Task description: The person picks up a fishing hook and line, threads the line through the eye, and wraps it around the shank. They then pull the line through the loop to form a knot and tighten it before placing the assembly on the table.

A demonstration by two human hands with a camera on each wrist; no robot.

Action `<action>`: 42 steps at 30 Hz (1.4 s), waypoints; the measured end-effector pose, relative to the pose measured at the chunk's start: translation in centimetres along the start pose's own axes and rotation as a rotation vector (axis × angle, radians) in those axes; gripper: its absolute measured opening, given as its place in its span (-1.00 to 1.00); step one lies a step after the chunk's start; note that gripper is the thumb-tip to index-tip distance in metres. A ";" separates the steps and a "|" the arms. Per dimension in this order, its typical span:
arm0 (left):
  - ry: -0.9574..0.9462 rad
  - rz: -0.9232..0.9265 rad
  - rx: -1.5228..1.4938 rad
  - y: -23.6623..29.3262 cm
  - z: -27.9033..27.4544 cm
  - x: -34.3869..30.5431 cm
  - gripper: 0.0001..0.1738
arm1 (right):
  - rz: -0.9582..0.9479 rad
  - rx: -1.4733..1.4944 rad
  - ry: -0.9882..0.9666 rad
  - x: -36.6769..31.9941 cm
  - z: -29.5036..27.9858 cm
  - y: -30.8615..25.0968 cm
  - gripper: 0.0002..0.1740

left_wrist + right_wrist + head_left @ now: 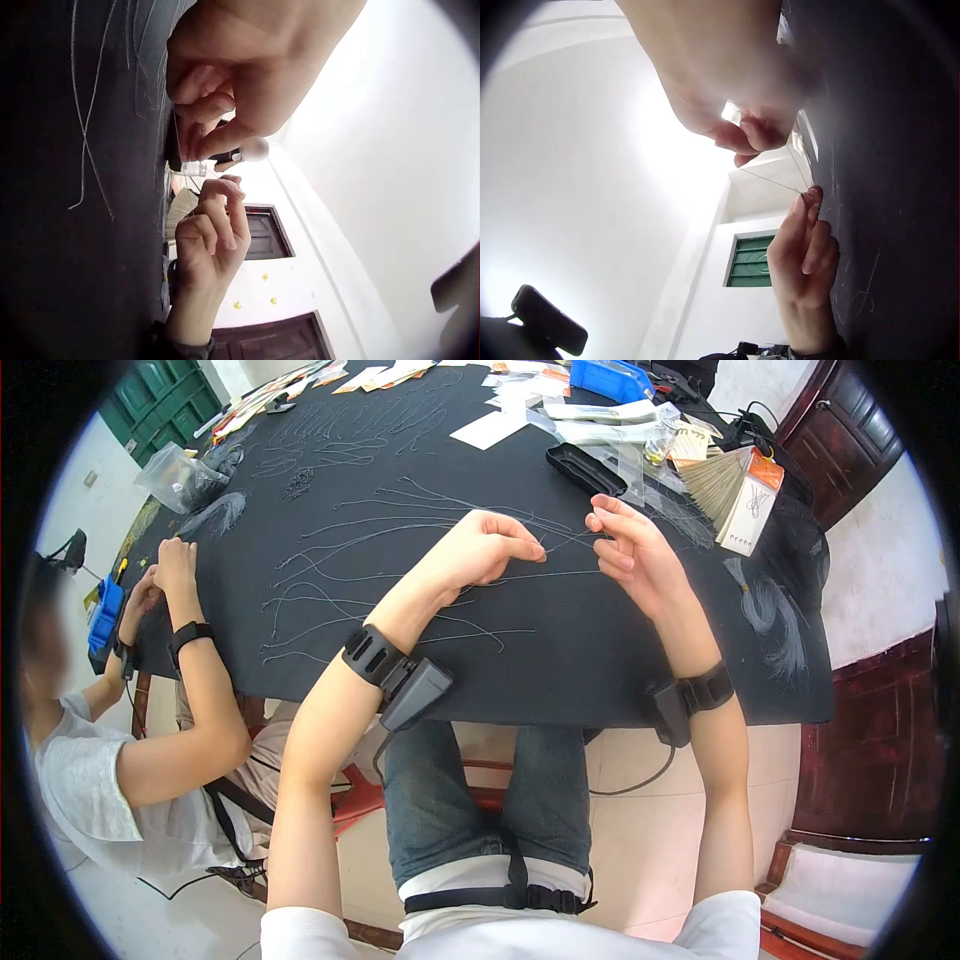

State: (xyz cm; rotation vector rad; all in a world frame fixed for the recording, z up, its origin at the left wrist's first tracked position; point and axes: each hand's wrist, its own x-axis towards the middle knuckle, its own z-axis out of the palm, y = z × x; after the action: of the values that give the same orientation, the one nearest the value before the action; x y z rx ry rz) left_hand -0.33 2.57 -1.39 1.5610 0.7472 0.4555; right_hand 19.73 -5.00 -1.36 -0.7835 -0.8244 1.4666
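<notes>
My left hand (482,552) is above the black table, thumb and forefinger pinching a thin thread. To its right my right hand (640,555) is raised with bent fingers. In the right wrist view two fine thread lines (769,180) run from the left fingertips up to the right hand (727,105), whose fingers are curled round them. The left wrist view shows the left hand (240,82) near and the right hand (210,255) beyond. Long grey cords (330,547) lie spread on the table beneath and left of the left hand.
A black case (587,468), a stack of cards (748,510), plastic bags and a blue tray (612,378) lie at the back right. Bundled threads (775,615) lie at the right edge. Another person works at the left, near a clear plastic container (180,478).
</notes>
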 end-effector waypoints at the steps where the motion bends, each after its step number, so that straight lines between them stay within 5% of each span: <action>1: 0.018 0.002 0.008 -0.1 -0.1 0.0 -0.85 | -0.004 0.007 0.000 0.0 -0.1 0.0 -0.75; 11: 0.085 0.157 -0.218 0.0 -0.3 0.0 -0.82 | 0.063 -0.116 0.268 0.3 -0.7 0.4 -0.74; 17: 0.266 0.147 -0.161 -0.2 -0.8 0.1 -0.83 | 0.319 -0.512 -0.133 -0.5 1.1 -0.6 -0.71; 21: 0.184 0.104 0.021 -0.4 -0.5 0.4 -0.85 | -0.001 -0.321 -0.084 -0.4 1.3 -0.4 -0.69; 25: 0.044 0.119 0.074 -0.4 -0.1 0.3 -0.84 | -0.125 -0.194 0.067 -0.3 0.5 -1.0 -0.70; 28: 0.018 0.112 0.060 -0.3 0.1 0.3 -0.82 | -0.048 -0.259 0.207 -0.1 -0.2 -0.4 -0.71; 42: 0.081 0.115 -0.065 -0.5 0.4 0.2 -0.79 | 0.149 -0.649 -0.036 -0.5 2.1 0.7 -0.71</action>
State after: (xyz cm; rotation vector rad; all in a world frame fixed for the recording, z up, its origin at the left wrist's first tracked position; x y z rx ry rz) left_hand 0.04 2.43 -1.96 1.5364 0.7000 0.6252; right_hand 17.59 -5.66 -0.89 -1.3244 -1.3199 1.3470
